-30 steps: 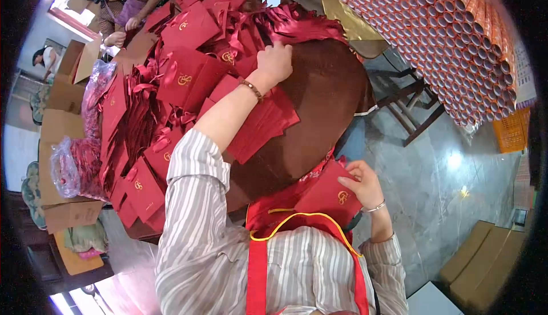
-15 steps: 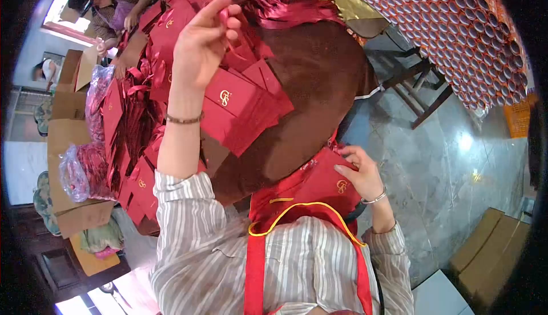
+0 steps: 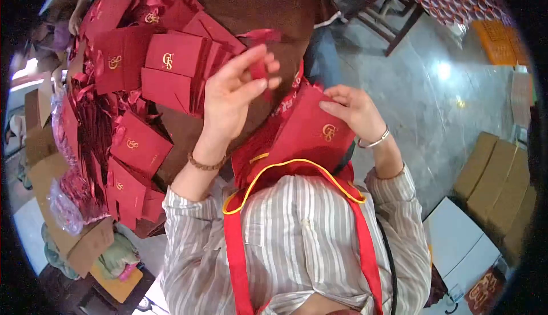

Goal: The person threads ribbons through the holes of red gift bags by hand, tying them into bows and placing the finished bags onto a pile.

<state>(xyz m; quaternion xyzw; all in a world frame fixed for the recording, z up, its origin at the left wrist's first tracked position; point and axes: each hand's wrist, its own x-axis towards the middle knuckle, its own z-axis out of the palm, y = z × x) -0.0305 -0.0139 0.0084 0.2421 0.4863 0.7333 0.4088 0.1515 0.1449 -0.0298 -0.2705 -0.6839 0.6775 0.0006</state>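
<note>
My left hand (image 3: 233, 101) is raised over the table edge, fingers curled round a red ribbon (image 3: 259, 74); a blurred stretch of it trails above the fingertips. My right hand (image 3: 354, 112) pinches the upper corner of a flat red paper bag (image 3: 313, 122) with a gold monogram, which rests over my apron at my lap. To the left of my left hand, a fanned stack of similar red bags (image 3: 171, 89) lies on the brown table cover (image 3: 274, 1).
More red bags (image 3: 140, 143) with ribbons pile along the table's left side, beside plastic-wrapped bundles (image 3: 67, 206) and an open cardboard box (image 3: 48, 172). Another person (image 3: 63, 23) is at the upper left. A wooden stool (image 3: 391, 12), orange crate (image 3: 499, 43) and cardboard carton (image 3: 494, 172) stand on the right.
My left hand has come down and toward my right hand with the ribbon. My right hand keeps its pinch on the bag. The view has tilted down.
</note>
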